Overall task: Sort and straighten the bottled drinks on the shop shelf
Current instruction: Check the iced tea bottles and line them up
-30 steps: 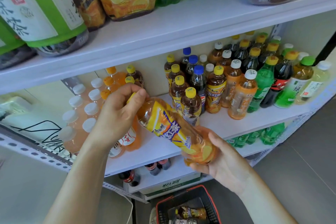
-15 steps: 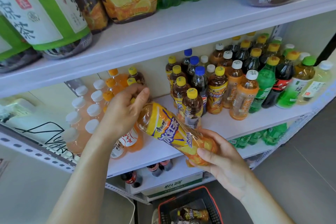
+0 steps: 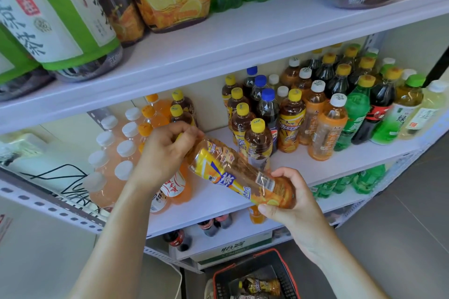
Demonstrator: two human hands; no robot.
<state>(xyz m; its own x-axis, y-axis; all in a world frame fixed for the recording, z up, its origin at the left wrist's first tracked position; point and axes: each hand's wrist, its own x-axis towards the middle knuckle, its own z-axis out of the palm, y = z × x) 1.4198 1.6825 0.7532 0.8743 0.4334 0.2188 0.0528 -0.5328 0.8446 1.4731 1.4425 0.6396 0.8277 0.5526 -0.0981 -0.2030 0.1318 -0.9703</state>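
Note:
A yellow-labelled iced tea bottle lies tilted in the air in front of the middle shelf, cap end up-left. My left hand grips its cap and neck; the cap is mostly hidden. My right hand holds the bottle's base from below, thumb and fingers curled round it. Behind it on the shelf stand more yellow-capped tea bottles, blue-capped cola bottles and white-capped orange drinks. To the left stand pale orange bottles with white caps.
Large bottles fill the upper shelf. Green and dark bottles crowd the middle shelf's right end. A lower shelf holds cola bottles and a carton. On the floor below sits a red basket with bottles in it.
The held bottle has turned about its length, so its barcode now faces up. My right hand has shifted its hold on the base. Both hands stay in about the same place.

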